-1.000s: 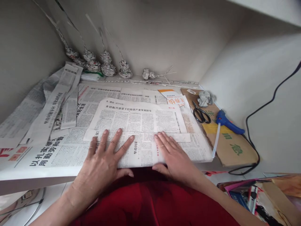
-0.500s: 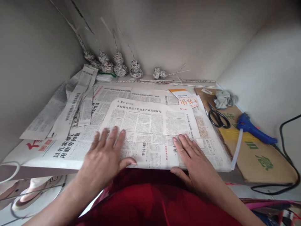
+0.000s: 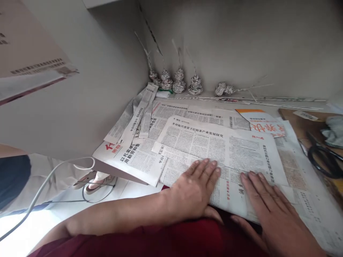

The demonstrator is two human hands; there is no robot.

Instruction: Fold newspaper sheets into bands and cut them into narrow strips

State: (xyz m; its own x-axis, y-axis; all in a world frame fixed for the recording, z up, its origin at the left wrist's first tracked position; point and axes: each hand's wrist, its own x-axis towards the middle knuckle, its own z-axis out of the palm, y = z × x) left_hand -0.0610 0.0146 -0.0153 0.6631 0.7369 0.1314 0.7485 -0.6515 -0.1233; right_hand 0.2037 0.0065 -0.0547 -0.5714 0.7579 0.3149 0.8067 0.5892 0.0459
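Grey wall (image 3: 241,43), edge-cropped scissors (image 3: 318,147), left hand (image 3: 194,189), right hand (image 3: 276,210), both flat, unclenched on newspaper (image 3: 197,142)

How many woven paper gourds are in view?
5. Along the back, left to right: first gourd, partly hidden; second gourd; third gourd; fourth gourd; fifth gourd, lying on its side. Others may be hidden.
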